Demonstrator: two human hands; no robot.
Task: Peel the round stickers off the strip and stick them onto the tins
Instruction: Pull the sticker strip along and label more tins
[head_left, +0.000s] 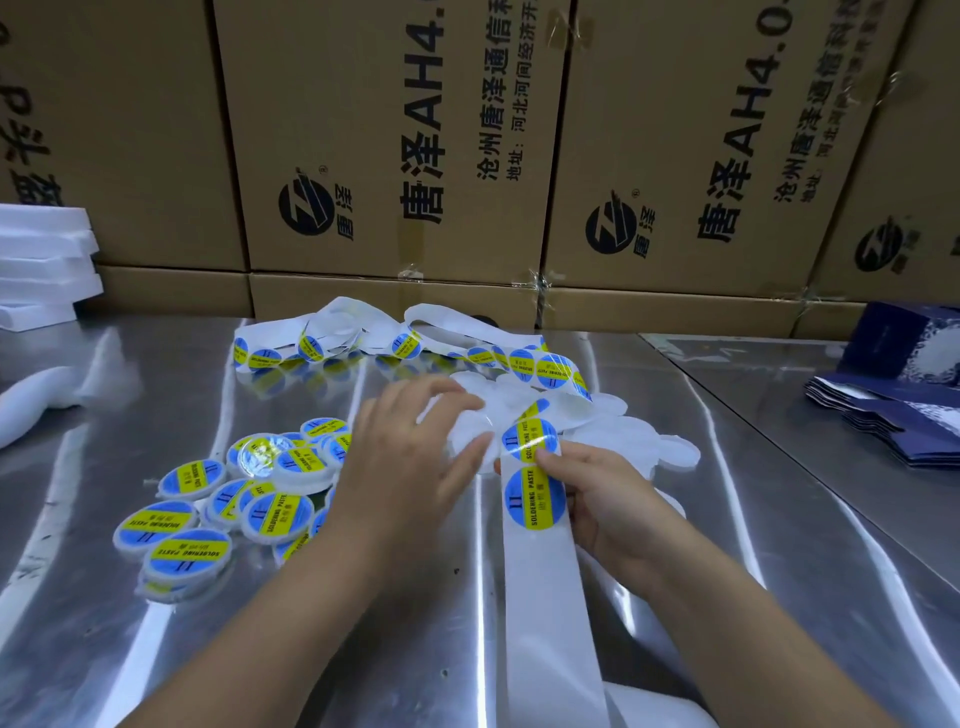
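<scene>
Currently right hand (608, 499) pinches the strip (545, 597), thumb at a sticker (530, 439) edge. Left hand (410, 457) is over the blank tins (649, 441), grip blurred, can't tell. Risk: the sticker creases or lands off-centre if rushed.

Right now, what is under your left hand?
An unlabelled white tin shows past the fingers of the left hand; the rest is covered. Edges of labelled tins peek out beside the wrist; how many lie beneath cannot be seen.

Bright, even indoor light. White glare streaks run across the shiny metal table (675, 519). Edges bend with wide-angle distortion, and the left hand (410, 457) is slightly motion-blurred.
</scene>
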